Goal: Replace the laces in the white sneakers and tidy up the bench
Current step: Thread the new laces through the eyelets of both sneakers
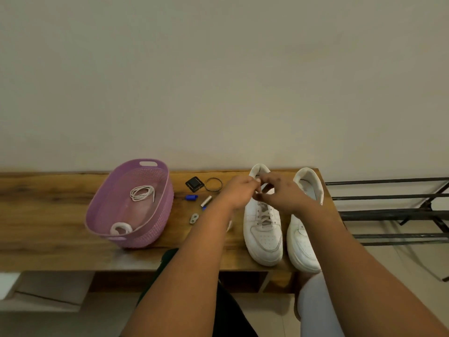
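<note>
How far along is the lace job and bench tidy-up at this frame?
Done: one coiled lace lies in the purple basket. In hand: left hand and right hand work laces atop the left sneaker. Left: the right sneaker, whose lacing is hidden, and small items like the bangle on the bench.

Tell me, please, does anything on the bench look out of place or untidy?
Yes: small loose items lie scattered between the purple basket and the left sneaker: a black square piece, a twisted ring, a blue cap and a metal cylinder.
</note>
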